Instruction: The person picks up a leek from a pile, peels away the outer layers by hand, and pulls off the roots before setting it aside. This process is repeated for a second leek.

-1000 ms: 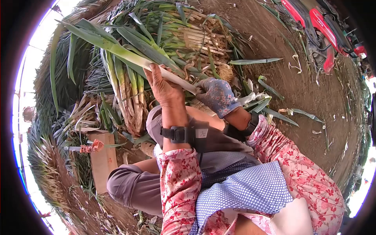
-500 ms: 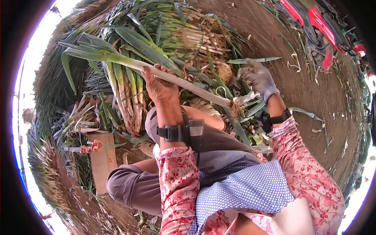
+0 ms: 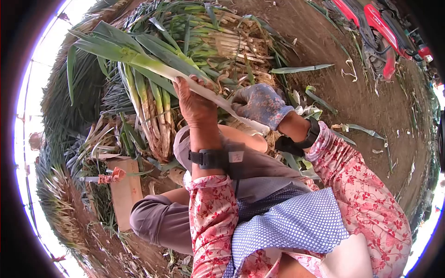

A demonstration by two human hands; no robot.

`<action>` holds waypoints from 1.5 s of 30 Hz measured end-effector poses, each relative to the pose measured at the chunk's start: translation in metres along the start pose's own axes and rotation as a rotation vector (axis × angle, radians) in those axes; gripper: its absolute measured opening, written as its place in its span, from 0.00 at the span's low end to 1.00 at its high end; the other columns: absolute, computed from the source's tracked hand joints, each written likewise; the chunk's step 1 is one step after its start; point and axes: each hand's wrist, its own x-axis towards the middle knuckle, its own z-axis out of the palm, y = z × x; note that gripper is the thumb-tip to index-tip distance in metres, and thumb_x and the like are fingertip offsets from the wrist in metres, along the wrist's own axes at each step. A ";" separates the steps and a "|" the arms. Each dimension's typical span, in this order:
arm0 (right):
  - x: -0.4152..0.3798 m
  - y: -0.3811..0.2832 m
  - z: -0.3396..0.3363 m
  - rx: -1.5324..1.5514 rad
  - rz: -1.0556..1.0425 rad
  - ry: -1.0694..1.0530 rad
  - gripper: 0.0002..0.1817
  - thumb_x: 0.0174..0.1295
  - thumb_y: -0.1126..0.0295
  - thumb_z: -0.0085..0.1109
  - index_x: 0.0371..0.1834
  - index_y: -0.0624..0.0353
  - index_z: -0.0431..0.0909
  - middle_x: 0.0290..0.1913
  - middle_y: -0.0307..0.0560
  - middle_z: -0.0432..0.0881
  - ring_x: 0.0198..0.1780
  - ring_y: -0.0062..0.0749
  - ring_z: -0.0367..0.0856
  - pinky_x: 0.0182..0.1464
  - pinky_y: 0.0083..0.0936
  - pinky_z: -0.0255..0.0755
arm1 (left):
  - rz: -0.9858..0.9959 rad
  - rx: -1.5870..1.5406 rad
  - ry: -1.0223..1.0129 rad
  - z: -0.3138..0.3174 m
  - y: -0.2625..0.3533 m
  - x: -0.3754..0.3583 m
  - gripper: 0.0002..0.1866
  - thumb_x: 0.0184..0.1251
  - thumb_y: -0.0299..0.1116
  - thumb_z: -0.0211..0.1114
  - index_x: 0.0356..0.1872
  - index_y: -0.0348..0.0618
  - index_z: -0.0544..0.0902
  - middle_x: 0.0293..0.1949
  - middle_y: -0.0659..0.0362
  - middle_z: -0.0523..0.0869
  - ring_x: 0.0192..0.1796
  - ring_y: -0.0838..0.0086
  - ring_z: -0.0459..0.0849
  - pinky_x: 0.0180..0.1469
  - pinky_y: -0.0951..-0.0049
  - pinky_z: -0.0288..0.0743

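A long leek [image 3: 162, 69] lies slantwise across the head view, its green leaves at the upper left and its white stem running down to the right. My bare left hand [image 3: 197, 102] is wrapped round the middle of the stem, thumb on the near side. My right hand [image 3: 262, 104], in a patterned work glove, is closed at the lower stem near the root end; its fingertips are partly hidden. Beneath and behind the leek lie more leeks [image 3: 148, 106], with their stems side by side.
A knife with a wrapped handle [image 3: 111, 176] rests on a cardboard piece [image 3: 126, 197] at the left. Piled leeks [image 3: 232, 41] lie at the top. Red machinery [image 3: 382, 28] stands at the upper right, and loose leaves [image 3: 301, 69] are strewn on the soil.
My right hand has moved left and down from beyond the root end onto the lower stem and has closed there. The left hand still holds the leek, which has shifted slightly.
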 end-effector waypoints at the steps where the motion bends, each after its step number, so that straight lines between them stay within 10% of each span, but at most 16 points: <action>1: 0.001 0.001 0.001 -0.044 -0.020 0.026 0.10 0.48 0.68 0.59 0.33 0.60 0.80 0.23 0.51 0.79 0.26 0.33 0.78 0.32 0.27 0.71 | -0.007 -0.002 -0.003 0.000 -0.001 0.001 0.16 0.63 0.42 0.58 0.49 0.56 0.68 0.31 0.65 0.73 0.32 0.77 0.72 0.33 0.74 0.70; 6: 0.006 0.020 0.013 0.126 0.014 0.173 0.07 0.51 0.69 0.56 0.27 0.63 0.76 0.23 0.50 0.77 0.27 0.36 0.79 0.32 0.28 0.71 | 0.005 -0.020 -0.050 -0.003 -0.001 0.009 0.15 0.62 0.44 0.58 0.47 0.55 0.68 0.29 0.65 0.73 0.30 0.77 0.71 0.31 0.75 0.69; 12: -0.006 0.039 0.000 1.628 0.559 0.238 0.08 0.59 0.68 0.54 0.30 0.61 0.70 0.21 0.41 0.75 0.25 0.33 0.76 0.29 0.24 0.71 | -0.003 -0.136 0.009 -0.004 0.008 0.009 0.15 0.62 0.46 0.58 0.41 0.49 0.69 0.28 0.63 0.72 0.29 0.75 0.70 0.29 0.76 0.66; 19: -0.068 0.108 -0.047 1.038 0.534 0.210 0.11 0.57 0.63 0.57 0.26 0.56 0.68 0.17 0.27 0.61 0.14 0.11 0.57 0.15 0.11 0.50 | -0.024 -0.183 0.041 -0.007 0.016 0.014 0.17 0.63 0.48 0.56 0.33 0.44 0.69 0.27 0.62 0.70 0.27 0.74 0.69 0.28 0.77 0.66; 23: -0.086 0.184 -0.046 -0.134 0.179 0.097 0.20 0.54 0.60 0.59 0.46 0.60 0.73 0.32 0.41 0.76 0.33 0.26 0.75 0.37 0.20 0.70 | 0.027 -0.108 0.063 0.001 0.011 0.009 0.18 0.63 0.48 0.57 0.33 0.42 0.69 0.26 0.61 0.69 0.27 0.74 0.69 0.28 0.76 0.66; 25: -0.083 0.106 -0.042 -0.253 -0.045 0.288 0.25 0.53 0.60 0.60 0.53 0.59 0.71 0.42 0.49 0.79 0.45 0.35 0.77 0.49 0.26 0.70 | -0.017 -0.121 0.032 -0.006 0.008 0.015 0.17 0.63 0.48 0.57 0.34 0.43 0.69 0.26 0.61 0.69 0.27 0.74 0.69 0.28 0.76 0.66; 32: -0.062 0.031 0.013 -0.015 0.058 0.033 0.25 0.54 0.60 0.60 0.53 0.63 0.71 0.48 0.56 0.76 0.49 0.44 0.76 0.50 0.34 0.69 | 0.041 -0.043 0.083 -0.016 0.002 0.024 0.14 0.63 0.43 0.57 0.43 0.50 0.67 0.29 0.61 0.70 0.29 0.74 0.70 0.30 0.74 0.67; 40: -0.044 0.034 -0.002 0.973 0.388 -0.395 0.18 0.55 0.65 0.63 0.46 0.63 0.75 0.32 0.37 0.80 0.31 0.13 0.75 0.33 0.14 0.70 | -0.091 -0.011 -0.074 0.004 0.003 0.006 0.13 0.66 0.38 0.53 0.50 0.55 0.67 0.32 0.62 0.72 0.28 0.75 0.69 0.31 0.73 0.66; 45: -0.040 0.032 0.012 0.682 0.268 -0.159 0.12 0.53 0.68 0.64 0.38 0.62 0.77 0.30 0.37 0.79 0.33 0.15 0.74 0.36 0.16 0.69 | 0.003 0.023 -0.145 0.005 0.002 0.006 0.11 0.66 0.36 0.53 0.48 0.53 0.69 0.31 0.62 0.72 0.28 0.77 0.67 0.29 0.76 0.65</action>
